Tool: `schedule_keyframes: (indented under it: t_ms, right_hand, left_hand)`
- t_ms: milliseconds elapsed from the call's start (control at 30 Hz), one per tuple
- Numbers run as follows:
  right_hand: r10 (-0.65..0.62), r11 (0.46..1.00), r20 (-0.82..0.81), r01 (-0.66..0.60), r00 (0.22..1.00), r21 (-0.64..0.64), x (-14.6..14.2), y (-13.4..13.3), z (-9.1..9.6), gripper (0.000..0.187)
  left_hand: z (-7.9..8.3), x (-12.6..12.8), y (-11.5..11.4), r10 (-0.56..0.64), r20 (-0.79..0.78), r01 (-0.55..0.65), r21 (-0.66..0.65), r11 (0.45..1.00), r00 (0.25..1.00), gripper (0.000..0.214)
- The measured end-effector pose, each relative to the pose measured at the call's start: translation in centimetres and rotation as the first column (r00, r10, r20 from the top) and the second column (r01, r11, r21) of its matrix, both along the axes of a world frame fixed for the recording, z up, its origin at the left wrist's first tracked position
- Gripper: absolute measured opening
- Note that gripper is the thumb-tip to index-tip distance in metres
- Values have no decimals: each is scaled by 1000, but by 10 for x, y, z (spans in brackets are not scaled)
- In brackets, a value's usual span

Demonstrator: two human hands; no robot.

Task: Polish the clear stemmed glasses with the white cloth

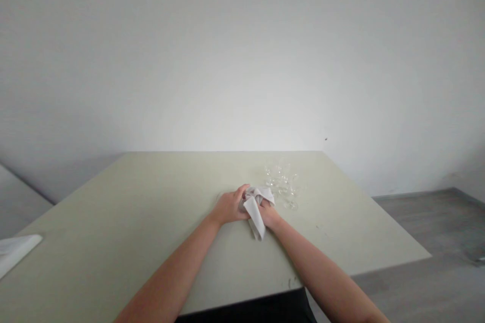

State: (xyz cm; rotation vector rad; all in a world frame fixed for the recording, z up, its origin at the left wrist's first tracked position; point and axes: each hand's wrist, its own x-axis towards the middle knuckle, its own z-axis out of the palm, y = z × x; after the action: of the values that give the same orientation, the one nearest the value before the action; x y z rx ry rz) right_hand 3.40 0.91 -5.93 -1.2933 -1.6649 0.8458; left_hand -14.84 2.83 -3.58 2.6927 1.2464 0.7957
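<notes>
1. Two hands meet in the head view: the left hand [228,207] is wrapped round a bunched cloth [255,215]; the right hand [269,214] has its fingers under the folds, so I cannot tell how tightly they close.
2. The cloth sits between both hands over the table [151,207], just left of some clear vessels [281,182].
3. A rightward swing could knock those close-set vessels over; anything inside the cloth is hidden and might slip from loose folds.
4. Soft, matte, pale fabric hangs in a flat strip; the vessels look rounded and glossy; the tabletop is smooth.
</notes>
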Motion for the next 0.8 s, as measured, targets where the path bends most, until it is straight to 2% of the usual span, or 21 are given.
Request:
schedule_keyframes:
  t_ms: [100, 200, 333, 500, 633, 700, 800]
  right_hand:
    - [45, 999, -36, -46, 998, -12, 2, -2, 4, 52]
    - [74, 996, -27, -76, 997, -51, -1, -6, 12, 57]
    - [94, 996, -42, -94, 995, 3, -5, -8, 18, 60]
    - [-26, 999, -87, 23, 996, -36, -6, -5, 16, 54]
    - [103, 995, -77, -103, 992, 6, -4, -9, 20, 47]
    - [168, 984, -27, -166, 985, 59, -4, -11, 23, 49]
    - [161, 983, -9, -160, 987, 85, -5, -12, 24, 51]
  left_hand:
    - [0, 2, 0, 36, 23, -37, 25, 999, 999, 58]
    - [2, 2, 2, -31, 7, 31, 99, 995, 999, 38]
    - [6, 0, 5, -108, -14, 109, 150, 983, 994, 45]
    - [7, 4, 3, -100, -36, 103, 97, 990, 994, 67]
    - [6, 2, 1, -151, -16, 151, -5, 989, 988, 71]
    - [5, -1, 1, -117, -4, 117, -14, 993, 993, 66]
    - [5, -2, 2, -48, -3, 48, 39, 998, 999, 54]
